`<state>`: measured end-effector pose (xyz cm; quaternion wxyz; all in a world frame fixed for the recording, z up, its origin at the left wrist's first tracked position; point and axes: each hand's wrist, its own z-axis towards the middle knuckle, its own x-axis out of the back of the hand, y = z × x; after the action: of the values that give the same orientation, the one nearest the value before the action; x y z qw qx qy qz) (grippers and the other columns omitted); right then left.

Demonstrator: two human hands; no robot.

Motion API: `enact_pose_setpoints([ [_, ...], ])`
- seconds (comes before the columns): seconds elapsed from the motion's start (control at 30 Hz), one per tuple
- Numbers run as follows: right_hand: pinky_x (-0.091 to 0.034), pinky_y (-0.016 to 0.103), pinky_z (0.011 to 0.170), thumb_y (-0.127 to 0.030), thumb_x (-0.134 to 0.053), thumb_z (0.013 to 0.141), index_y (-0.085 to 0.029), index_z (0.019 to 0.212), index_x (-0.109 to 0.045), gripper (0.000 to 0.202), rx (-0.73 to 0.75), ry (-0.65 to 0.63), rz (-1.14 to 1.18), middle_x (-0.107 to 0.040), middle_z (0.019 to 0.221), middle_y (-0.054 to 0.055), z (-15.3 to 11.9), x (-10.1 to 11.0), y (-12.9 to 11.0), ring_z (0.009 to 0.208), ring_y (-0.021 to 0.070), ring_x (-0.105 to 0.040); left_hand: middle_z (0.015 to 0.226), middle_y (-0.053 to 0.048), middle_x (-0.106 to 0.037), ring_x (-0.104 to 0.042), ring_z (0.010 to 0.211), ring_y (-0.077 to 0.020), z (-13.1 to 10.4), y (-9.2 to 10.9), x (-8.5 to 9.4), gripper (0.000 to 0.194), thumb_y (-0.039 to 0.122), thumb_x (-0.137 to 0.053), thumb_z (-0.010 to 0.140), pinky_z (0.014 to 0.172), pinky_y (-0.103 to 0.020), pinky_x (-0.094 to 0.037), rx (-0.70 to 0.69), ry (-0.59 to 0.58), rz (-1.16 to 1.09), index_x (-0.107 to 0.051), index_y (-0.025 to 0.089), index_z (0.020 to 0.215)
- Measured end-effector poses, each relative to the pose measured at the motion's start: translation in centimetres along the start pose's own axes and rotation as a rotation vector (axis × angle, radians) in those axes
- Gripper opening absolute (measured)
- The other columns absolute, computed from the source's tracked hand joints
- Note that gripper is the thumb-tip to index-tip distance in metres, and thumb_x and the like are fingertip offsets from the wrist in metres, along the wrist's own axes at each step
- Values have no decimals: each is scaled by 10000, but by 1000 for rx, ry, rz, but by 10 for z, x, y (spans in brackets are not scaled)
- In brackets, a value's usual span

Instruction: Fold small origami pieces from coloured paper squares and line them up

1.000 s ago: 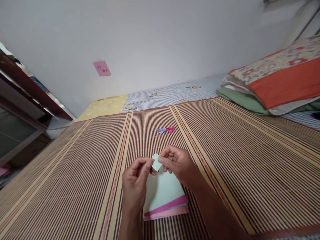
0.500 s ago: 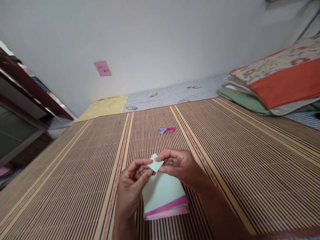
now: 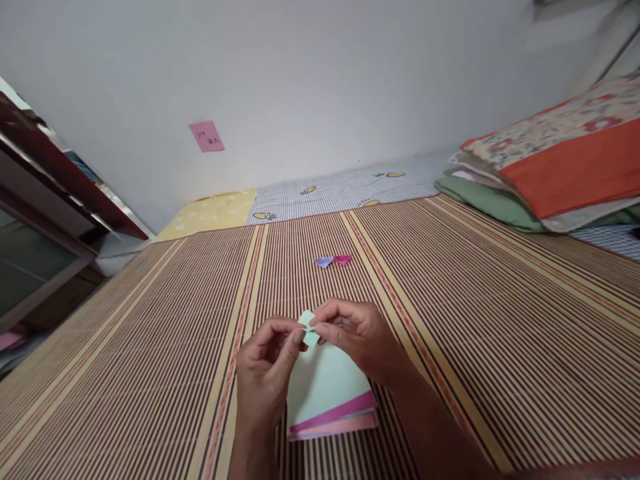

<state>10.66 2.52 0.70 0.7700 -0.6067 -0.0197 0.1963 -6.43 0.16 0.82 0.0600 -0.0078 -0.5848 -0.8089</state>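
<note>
A small folded piece of pale green paper (image 3: 311,337) is held up between my two hands. My left hand (image 3: 273,357) pinches its left side between thumb and forefinger. On the other side, my right hand (image 3: 353,333) grips it with thumb and forefinger, partly covering it. Below my hands lies a stack of coloured paper (image 3: 327,387), pale green on top, with magenta and pink edges fanned out underneath. Farther off on the mat rest two small folded papers side by side, one lilac (image 3: 325,262) and one magenta (image 3: 343,259).
A striped woven mat (image 3: 165,347) spreads under everything. Folded bedding with an orange and floral cover (image 3: 570,160) is piled at the right. A pink note (image 3: 207,137) sticks to the wall. Checked cloth (image 3: 330,193) lines the far edge.
Both thumbs and forefingers have closed in on the green paper's side corners, and it looks narrower, its sides pinched inward. The stack and the two folded papers have stayed put.
</note>
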Motion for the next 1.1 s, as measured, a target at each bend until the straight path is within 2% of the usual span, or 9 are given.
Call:
enact_pose_setpoints([
  [0.17,-489,264,672,-224,-668,894,-178,818,-674,89,49,126,-106,-642,819,9,2,-10,8,737,141,-606,688,9,-655,-601,628,-123,1,-6,-6,156,315,-737,883,587,-205,-478,22,92,42,-699,190,798],
  [0.3,-464,271,682,-196,-649,887,-178,785,-651,103,83,180,-188,-611,783,1,3,-13,12,741,147,-578,698,13,-665,-607,647,-113,2,-8,-6,158,331,-749,874,619,-194,-487,94,96,16,-712,189,817],
  [0.63,-501,324,758,-139,-630,842,-190,753,-612,105,154,281,-239,-661,808,25,4,-18,14,808,191,-640,753,3,-709,-645,689,-110,0,-6,-18,169,312,-821,802,652,-179,-531,145,199,-94,-727,182,856],
  [0.83,-520,328,761,-114,-635,822,-199,778,-601,102,191,314,-242,-659,816,17,5,-20,19,808,186,-651,776,-9,-733,-682,687,-124,-1,-6,-23,206,299,-842,773,651,-197,-560,126,249,-107,-713,184,887],
  [0.97,-526,315,764,-93,-631,811,-202,859,-615,119,184,321,-232,-658,828,3,6,-19,22,807,174,-653,801,-3,-725,-681,719,-120,-1,-7,-25,219,289,-850,765,669,-188,-555,65,303,-49,-714,189,905],
  [1.03,-529,315,776,-87,-630,807,-201,881,-621,136,180,316,-232,-664,846,5,6,-18,21,823,174,-658,817,-6,-730,-686,749,-123,0,-7,-24,240,289,-859,755,698,-191,-555,72,291,-53,-723,189,925],
  [1.1,-528,313,783,-88,-628,813,-201,883,-625,133,182,308,-251,-668,850,5,6,-16,19,831,173,-660,828,-19,-746,-695,762,-133,1,-7,-22,262,297,-869,744,707,-201,-557,136,236,-99,-734,182,938],
])
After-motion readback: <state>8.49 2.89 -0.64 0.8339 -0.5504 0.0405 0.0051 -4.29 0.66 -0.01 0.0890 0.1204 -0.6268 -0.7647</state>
